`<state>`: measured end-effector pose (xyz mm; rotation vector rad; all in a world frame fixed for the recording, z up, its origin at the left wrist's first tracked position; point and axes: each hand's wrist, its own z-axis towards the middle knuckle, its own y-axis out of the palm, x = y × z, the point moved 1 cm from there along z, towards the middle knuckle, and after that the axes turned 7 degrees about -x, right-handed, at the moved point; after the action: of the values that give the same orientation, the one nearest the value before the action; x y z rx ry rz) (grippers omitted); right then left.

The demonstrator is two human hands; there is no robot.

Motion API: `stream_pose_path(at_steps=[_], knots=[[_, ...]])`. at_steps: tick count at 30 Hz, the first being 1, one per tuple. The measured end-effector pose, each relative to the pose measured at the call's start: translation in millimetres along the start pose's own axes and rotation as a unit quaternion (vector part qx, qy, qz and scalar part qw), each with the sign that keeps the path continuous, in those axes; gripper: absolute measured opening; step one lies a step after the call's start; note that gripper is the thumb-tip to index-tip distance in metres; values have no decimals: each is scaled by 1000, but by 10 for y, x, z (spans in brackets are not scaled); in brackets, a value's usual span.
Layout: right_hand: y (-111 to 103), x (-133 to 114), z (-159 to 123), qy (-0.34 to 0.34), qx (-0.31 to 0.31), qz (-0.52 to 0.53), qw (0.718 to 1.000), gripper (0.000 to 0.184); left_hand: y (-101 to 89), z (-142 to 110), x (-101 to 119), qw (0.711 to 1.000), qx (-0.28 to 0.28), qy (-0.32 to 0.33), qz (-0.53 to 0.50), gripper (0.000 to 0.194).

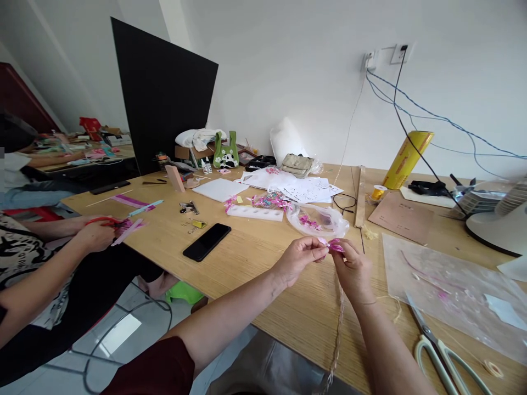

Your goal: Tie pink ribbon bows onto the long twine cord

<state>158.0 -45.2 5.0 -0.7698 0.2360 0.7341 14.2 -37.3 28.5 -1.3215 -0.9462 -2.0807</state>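
Observation:
My left hand (302, 258) and my right hand (354, 271) meet over the table, fingertips pinched on a small pink ribbon flower (336, 247). Its petals show between the two hands; the fingers hide the rest. Just beyond them lies a clear plastic bag (340, 225) with pink pieces (309, 222) in it. Left of the bag is a white foam block (263, 214) with holes, and pink flower bunches (272, 201) lie behind it. A twisted cord (339, 323) hangs below my right hand over the table edge.
Cream-handled scissors (430, 334) and a plastic sheet (448, 291) lie at right. A black phone (207, 242) lies left of my hands. At far left, a co-worker's hand (96, 236) holds red-handled scissors (102, 220) at pink ribbon. A yellow roll (407, 159) stands by the wall.

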Motion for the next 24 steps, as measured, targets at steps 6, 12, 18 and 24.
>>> stream_pose_path(at_steps=[6, 12, 18, 24], knots=[[14, -29, -4, 10, -21, 22, 999, 10, -49, 29, -92, 1000, 29, 12, 4, 18], [36, -3, -15, -12, -30, 74, 997, 12, -43, 30, -139, 997, 49, 54, 18, 21], [-28, -4, 28, -51, -35, 81, 995, 12, -99, -60, -3, 1000, 3, 27, 16, 35], [-30, -30, 56, -103, -61, 78, 990, 10, -242, 60, 145, 998, -13, -53, -14, 40]])
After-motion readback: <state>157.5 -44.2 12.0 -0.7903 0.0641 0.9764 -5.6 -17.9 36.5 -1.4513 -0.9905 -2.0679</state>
